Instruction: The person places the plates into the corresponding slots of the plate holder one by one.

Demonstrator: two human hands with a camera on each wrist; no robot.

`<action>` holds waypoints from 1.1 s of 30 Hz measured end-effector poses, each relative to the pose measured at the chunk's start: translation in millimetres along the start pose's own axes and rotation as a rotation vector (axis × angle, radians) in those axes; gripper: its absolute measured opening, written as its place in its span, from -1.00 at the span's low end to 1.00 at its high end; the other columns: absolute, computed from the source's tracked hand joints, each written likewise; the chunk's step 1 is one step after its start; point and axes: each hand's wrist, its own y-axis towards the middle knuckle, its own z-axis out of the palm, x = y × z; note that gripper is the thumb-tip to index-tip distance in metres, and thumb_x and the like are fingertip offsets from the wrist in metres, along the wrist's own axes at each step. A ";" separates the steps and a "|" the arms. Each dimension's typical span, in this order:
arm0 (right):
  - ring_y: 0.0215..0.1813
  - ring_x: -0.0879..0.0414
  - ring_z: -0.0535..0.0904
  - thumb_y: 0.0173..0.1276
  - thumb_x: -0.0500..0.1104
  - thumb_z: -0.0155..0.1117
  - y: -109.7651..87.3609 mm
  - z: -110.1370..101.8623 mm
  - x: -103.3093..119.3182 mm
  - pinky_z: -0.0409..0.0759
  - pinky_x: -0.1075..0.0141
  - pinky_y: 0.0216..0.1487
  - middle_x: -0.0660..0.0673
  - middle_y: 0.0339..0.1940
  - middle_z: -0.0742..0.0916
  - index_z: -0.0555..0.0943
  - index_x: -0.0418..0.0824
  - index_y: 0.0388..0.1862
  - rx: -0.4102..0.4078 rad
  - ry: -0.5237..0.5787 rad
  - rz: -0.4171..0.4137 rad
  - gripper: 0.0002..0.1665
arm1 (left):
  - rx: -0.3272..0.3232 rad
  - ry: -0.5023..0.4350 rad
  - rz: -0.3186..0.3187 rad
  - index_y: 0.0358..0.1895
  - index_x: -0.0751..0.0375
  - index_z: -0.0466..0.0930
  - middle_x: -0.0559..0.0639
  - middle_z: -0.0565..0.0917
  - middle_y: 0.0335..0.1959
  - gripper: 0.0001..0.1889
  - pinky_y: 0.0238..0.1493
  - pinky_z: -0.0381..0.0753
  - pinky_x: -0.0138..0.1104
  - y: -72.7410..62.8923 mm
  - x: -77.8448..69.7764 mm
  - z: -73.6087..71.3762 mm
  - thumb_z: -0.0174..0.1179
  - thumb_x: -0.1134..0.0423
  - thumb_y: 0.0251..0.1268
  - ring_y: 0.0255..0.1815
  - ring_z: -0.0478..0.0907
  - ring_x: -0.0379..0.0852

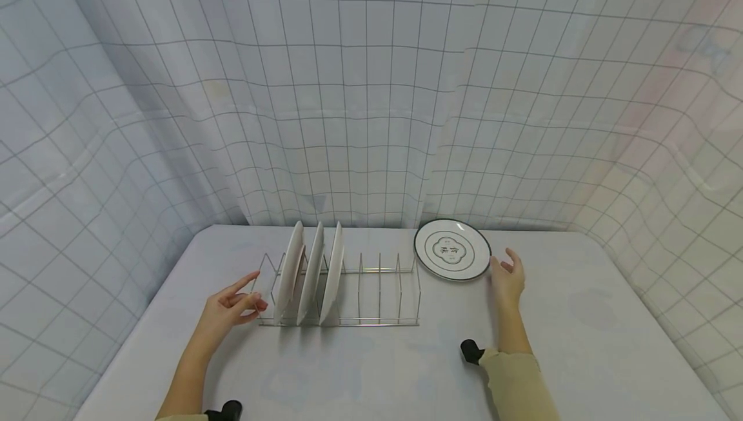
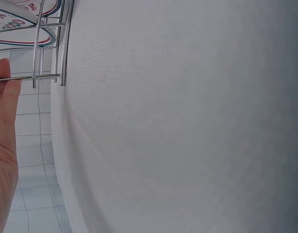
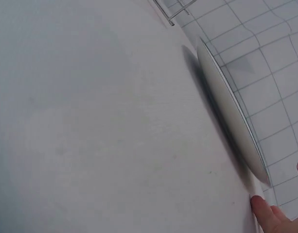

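Observation:
My left hand [image 1: 229,305] is at the left end of a wire dish rack [image 1: 383,325]. Its fingers [image 2: 10,104] reach fairly straight to the end wire of the rack. Three white plates [image 1: 332,279] stand on edge in the rack's left half; the left wrist view shows coloured patterns and a banded rim on a plate [image 2: 49,36]. Right of the rack lies a round white plate [image 1: 477,254] with a dark rim and a printed emblem. My right hand [image 1: 507,282] is beside that plate's right edge, fingers loosely bent, one fingertip right at the rim.
A white-covered table [image 1: 371,376] carries everything. Hanging grid-patterned curtains [image 1: 371,118] enclose its back and both sides. The flat plate [image 3: 231,111] lies near the table's back edge, close to the curtain. Black wrist cameras are worn on both wrists.

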 end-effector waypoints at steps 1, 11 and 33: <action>-0.02 -0.01 0.44 0.35 -0.15 0.05 0.8 1.0 -1.6 0.49 0.41 -0.13 -0.31 0.13 0.42 0.23 -0.10 0.37 0.012 -0.003 0.027 -0.39 | 0.005 0.002 0.001 0.33 0.35 0.17 -0.08 0.71 -0.41 -0.45 -0.23 0.62 -0.35 0.4 0.3 -0.3 0.07 0.29 0.32 -0.29 0.64 -0.23; -0.40 0.26 0.48 0.31 -0.25 0.10 11.2 16.1 -18.7 0.51 0.62 -0.47 -0.30 0.09 0.44 0.32 -0.16 0.33 0.062 -0.001 0.094 -0.42 | -0.001 0.012 -0.006 0.33 0.39 0.15 -0.07 0.71 -0.41 -0.44 -0.23 0.63 -0.34 0.7 0.5 -0.9 0.08 0.30 0.31 -0.30 0.64 -0.23; -0.34 0.34 0.50 0.27 -0.46 0.00 10.4 -9.7 -14.1 0.57 0.53 -0.26 -0.27 0.33 0.21 0.08 -0.09 0.45 0.413 0.294 0.219 -0.21 | 0.001 0.028 -0.014 0.34 0.34 0.16 -0.10 0.71 -0.39 -0.44 -0.23 0.63 -0.36 0.2 2.7 -2.2 0.07 0.27 0.32 -0.28 0.64 -0.23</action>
